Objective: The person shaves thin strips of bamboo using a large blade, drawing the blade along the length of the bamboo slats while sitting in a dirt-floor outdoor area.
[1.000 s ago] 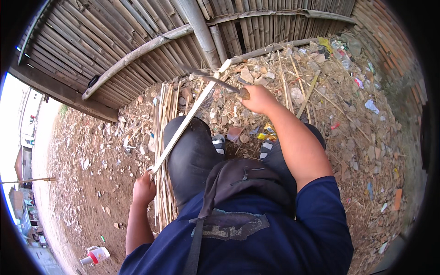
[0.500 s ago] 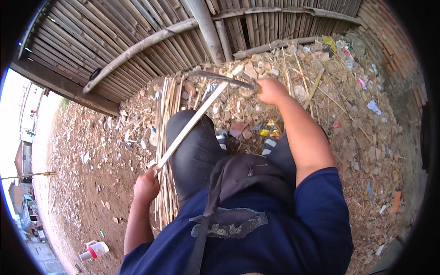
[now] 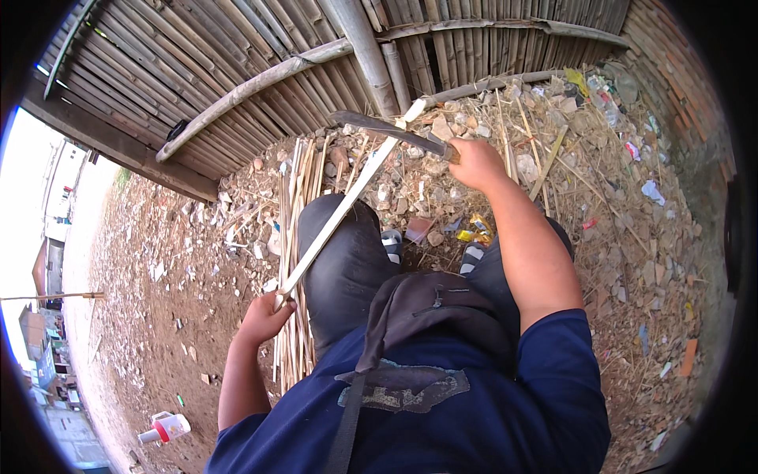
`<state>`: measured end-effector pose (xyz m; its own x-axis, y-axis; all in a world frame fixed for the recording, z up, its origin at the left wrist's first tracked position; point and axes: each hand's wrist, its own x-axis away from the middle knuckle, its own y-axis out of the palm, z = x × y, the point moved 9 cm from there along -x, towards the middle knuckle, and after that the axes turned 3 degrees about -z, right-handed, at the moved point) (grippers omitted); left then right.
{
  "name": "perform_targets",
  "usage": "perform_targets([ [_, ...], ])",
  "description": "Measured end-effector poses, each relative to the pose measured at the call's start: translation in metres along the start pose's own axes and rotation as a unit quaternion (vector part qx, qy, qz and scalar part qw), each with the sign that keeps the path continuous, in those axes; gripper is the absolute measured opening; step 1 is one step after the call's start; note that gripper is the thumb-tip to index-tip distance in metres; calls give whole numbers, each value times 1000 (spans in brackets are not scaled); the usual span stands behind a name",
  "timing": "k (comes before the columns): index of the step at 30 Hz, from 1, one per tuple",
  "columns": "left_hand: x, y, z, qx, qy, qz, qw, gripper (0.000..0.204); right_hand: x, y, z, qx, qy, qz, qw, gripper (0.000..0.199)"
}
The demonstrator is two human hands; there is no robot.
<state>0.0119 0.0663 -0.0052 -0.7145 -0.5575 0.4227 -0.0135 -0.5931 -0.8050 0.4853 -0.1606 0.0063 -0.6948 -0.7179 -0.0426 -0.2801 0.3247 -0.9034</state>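
A long, pale bamboo strip [image 3: 341, 212] slants from lower left to upper right across my left knee. My left hand [image 3: 264, 317] grips its near end, thumb on top. In my right hand [image 3: 475, 164] is the handle of a machete [image 3: 387, 128] with a dark, slightly curved blade pointing left. The blade lies across the strip close to its far end; whether its edge bites into the wood I cannot tell. Beside my left leg a bundle of split bamboo strips [image 3: 294, 189] rests on the ground, partly hidden by my knee and left hand.
A bamboo-slat wall [image 3: 260, 71] with a thick pole [image 3: 365, 59] stands ahead, and a brick wall [image 3: 679, 71] on the right. Stones, straw and litter cover the ground. A white jug with a red band [image 3: 167, 427] lies at the lower left. A dark bag [image 3: 438, 308] sits on my lap.
The machete blade is seen more broadside now and has tilted against the strip. Both hands keep their holds. The whole view has shifted slightly.
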Motion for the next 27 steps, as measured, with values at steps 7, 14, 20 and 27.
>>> perform_targets([
  [7,-9,8,2,145,-54,-135,979,33,6,6,-17,33,-35,-28,998,25],
  [14,-2,19,7,103,-23,-140,984,42,13,1,-50,34,-86,-37,995,19],
  [20,-6,19,4,96,-10,-92,991,53,18,13,-78,65,-167,-48,983,21],
  [27,-9,-6,13,-84,-32,68,994,50,20,14,-80,57,-186,-19,981,19],
])
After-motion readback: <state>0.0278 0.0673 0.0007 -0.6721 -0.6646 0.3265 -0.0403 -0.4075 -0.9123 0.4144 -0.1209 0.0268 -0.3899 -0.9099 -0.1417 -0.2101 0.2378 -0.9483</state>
